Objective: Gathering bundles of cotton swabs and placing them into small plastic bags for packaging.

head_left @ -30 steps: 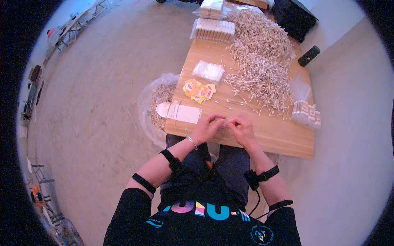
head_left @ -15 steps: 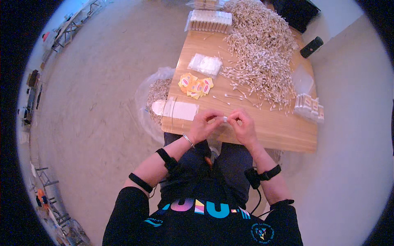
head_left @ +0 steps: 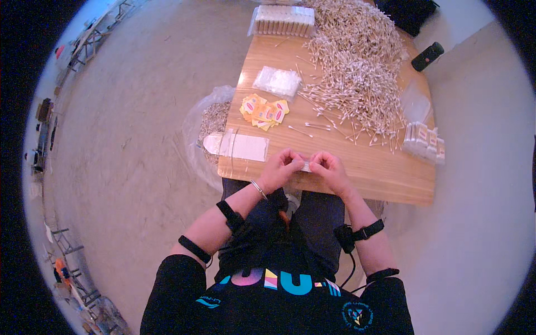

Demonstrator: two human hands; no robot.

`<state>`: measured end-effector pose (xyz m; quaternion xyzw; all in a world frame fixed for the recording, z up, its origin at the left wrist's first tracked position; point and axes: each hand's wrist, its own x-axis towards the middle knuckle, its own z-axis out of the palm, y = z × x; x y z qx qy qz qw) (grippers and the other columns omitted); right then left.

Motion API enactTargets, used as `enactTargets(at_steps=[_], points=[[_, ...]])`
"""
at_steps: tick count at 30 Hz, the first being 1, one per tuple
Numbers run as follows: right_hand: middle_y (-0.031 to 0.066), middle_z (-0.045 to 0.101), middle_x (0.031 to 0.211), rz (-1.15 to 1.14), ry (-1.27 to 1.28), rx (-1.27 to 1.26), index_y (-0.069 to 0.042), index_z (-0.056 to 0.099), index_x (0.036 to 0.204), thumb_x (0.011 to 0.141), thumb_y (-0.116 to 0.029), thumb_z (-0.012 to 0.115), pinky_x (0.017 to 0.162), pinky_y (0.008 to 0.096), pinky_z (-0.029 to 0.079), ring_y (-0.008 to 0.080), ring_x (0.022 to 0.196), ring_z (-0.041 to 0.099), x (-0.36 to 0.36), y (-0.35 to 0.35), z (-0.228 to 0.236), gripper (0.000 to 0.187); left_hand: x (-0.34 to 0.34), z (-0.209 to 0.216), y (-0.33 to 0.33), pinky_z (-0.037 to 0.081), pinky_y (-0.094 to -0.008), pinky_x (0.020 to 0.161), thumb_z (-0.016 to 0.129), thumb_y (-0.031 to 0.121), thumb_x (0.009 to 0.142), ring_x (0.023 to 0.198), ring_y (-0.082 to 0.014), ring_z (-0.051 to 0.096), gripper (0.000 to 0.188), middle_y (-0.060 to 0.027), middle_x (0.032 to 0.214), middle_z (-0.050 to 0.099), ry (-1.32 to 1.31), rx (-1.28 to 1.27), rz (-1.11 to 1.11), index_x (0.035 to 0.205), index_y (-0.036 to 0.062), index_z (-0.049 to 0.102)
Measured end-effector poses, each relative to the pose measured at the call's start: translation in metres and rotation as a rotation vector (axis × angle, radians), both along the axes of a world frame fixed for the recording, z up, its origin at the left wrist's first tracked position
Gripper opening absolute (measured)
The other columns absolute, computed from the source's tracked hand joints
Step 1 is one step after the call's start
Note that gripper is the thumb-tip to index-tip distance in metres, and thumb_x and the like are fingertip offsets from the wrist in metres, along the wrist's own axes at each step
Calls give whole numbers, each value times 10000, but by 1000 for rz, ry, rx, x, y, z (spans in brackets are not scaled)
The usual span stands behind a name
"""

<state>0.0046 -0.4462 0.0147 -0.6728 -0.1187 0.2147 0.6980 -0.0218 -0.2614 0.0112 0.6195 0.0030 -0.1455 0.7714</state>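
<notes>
Both hands meet over the table's near edge, pinching a small clear-and-white piece that looks like a plastic bag (head_left: 306,166). My left hand (head_left: 279,171) grips its left side between thumb and fingers. On its other side my right hand (head_left: 330,172) is closed the same way. Fingers cover most of the piece, so its full shape is hidden. Just left of my left hand lies a white rectangular pad (head_left: 250,148) with a rounded end and a thin band across it. A few loose cotton swabs (head_left: 317,126) lie beyond the hands.
A large heap of cotton swabs (head_left: 363,67) covers the table's far right. Yellow cards (head_left: 265,111), clear bags (head_left: 277,82) and a packed bundle (head_left: 283,22) line the left. Filled packets (head_left: 422,142) and a black cylinder (head_left: 428,57) stand right. A swab-filled sack (head_left: 215,120) sits beside the table.
My hands stay pinched on the small piece, which now shows as a slightly wider strip between them. The whole view has shifted a little.
</notes>
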Motion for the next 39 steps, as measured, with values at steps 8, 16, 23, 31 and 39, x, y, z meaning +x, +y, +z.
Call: enactTargets(at_steps=[8,16,23,31,39], points=[[87,596,817,-149,-392,-302,-29,580,879,775,-103,653,709,300,466,203,764,578,-2,12,14,147,5,3,4,473,-293,796,631,125,821,882,-142,594,176,-74,992,644,-67,115,5,967,30,610],[98,617,758,-178,-756,-371,-49,635,899,732,-73,660,687,345,489,281,748,605,-4,5,17,171,0,12,5,500,-321,764,661,94,768,875,-245,634,214,-105,966,655,-638,580,140,976,61,627],[70,617,755,-187,-1179,-668,-95,608,790,744,-98,600,611,366,496,263,702,597,-12,5,33,47,1,10,6,508,-354,753,659,94,740,866,-266,631,121,-87,958,659,-954,854,141,853,79,618],[125,617,869,-261,-952,-569,-74,616,895,714,-100,683,659,370,503,284,776,599,-14,6,34,194,-4,18,0,493,-361,777,658,109,760,901,-304,613,288,-135,975,636,-548,596,117,1039,80,593],[139,646,882,-108,-423,-498,-73,640,949,767,-138,666,693,371,496,303,817,622,-16,6,0,195,-4,6,-1,481,-407,679,646,140,772,784,-342,601,207,-159,813,613,-516,817,26,955,67,585]])
